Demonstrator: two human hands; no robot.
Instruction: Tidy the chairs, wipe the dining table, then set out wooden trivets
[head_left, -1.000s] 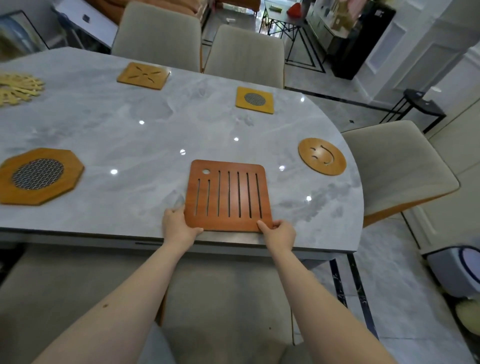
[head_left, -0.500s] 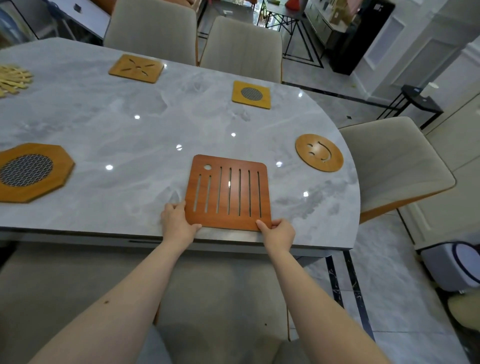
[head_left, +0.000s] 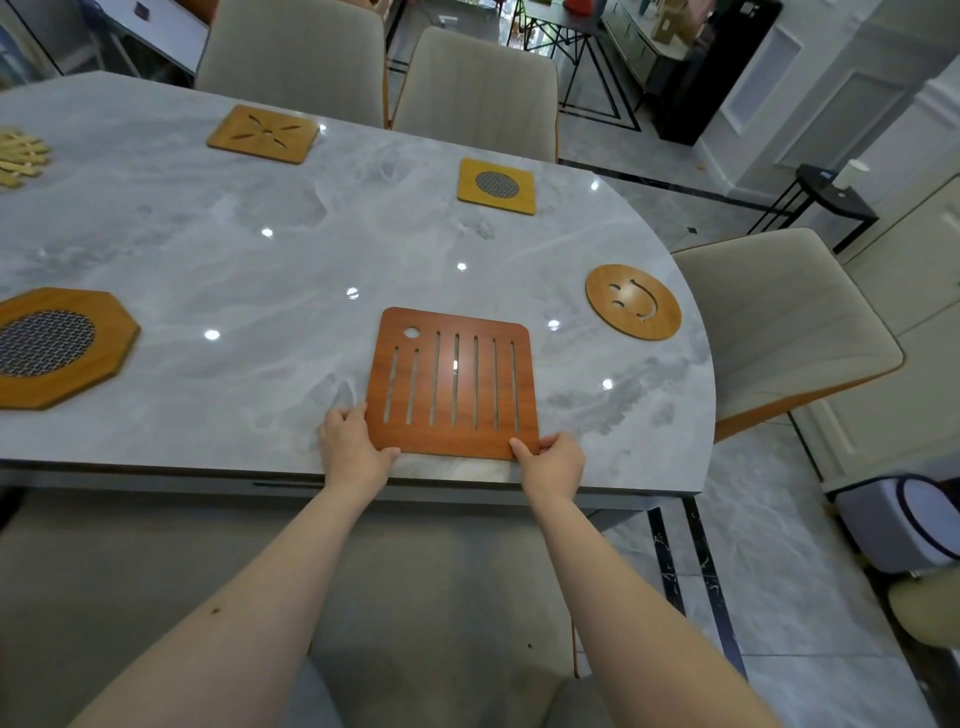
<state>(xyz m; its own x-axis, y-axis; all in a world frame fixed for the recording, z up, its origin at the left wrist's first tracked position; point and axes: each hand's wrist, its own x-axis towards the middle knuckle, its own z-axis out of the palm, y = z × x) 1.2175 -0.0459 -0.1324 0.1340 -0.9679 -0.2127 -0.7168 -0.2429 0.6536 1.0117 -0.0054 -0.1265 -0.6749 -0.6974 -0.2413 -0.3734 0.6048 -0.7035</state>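
Your left hand (head_left: 350, 451) and right hand (head_left: 551, 462) pinch the slatted trivet's (head_left: 453, 382) near corners flat on the table (head_left: 291, 260); five others placed, likely nearly finished.

both hands (head_left: 354, 451) pinching, forearms extended

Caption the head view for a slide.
Both hands, left and right, hold the slatted trivet on the marble table.
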